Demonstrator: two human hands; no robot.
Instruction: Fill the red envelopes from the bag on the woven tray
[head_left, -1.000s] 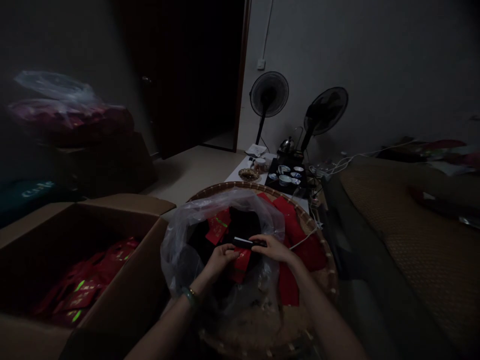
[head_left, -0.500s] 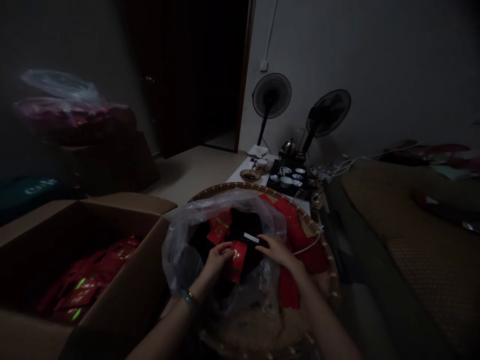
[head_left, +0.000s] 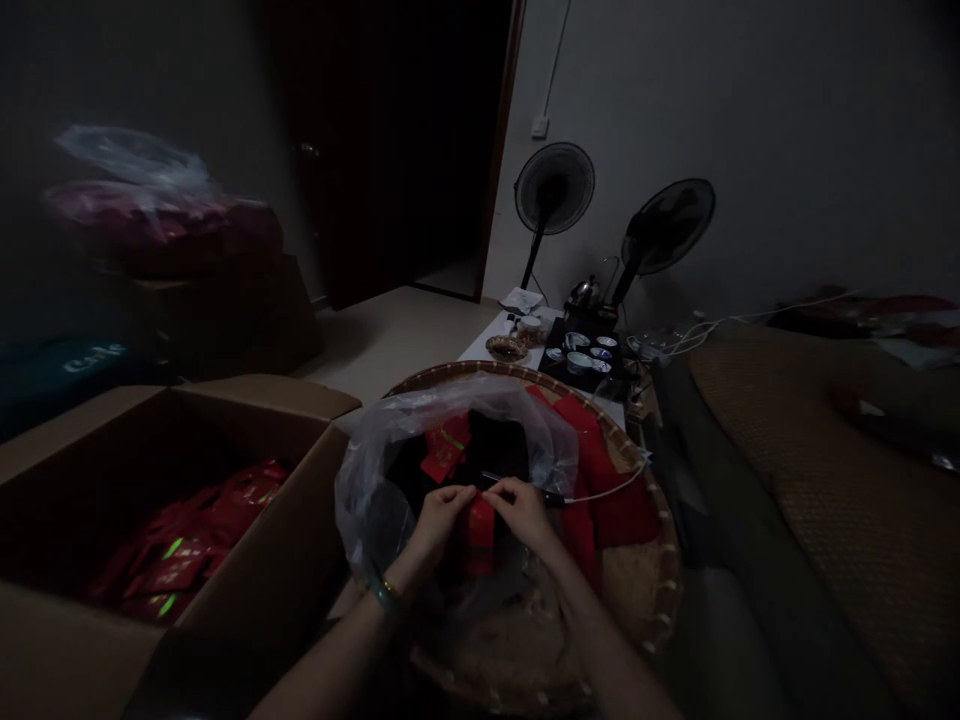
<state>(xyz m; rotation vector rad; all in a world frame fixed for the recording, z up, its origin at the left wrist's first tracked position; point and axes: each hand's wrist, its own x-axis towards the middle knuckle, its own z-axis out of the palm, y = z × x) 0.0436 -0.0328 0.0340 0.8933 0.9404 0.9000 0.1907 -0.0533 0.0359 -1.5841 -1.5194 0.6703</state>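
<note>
My left hand (head_left: 442,515), with a bracelet at the wrist, pinches the top edge of a red packet-like piece (head_left: 481,535) with faint markings. My right hand (head_left: 521,510) pinches the same edge, its fingertips close to my left ones. Behind my right hand passes a slim dark pen-shaped tool (head_left: 553,498) with a white cable; whether it is held or lying there I cannot tell. Another red piece (head_left: 445,447) with a green-yellow stripe lies on black material in a clear plastic bag (head_left: 367,460). The bag sits in a round woven bamboo tray (head_left: 630,590).
A cardboard box (head_left: 300,480) of red pieces stands at left. More red material (head_left: 626,505) lies in the tray's right side. Beyond are a low table (head_left: 484,345) with cups and a kettle (head_left: 583,293), and two fans (head_left: 555,188). A woven mat (head_left: 795,430) lies right.
My right hand has moved left and closed on the red piece beside my left fingers. The white strip near it no longer shows. The dark tool now shows behind that hand.
</note>
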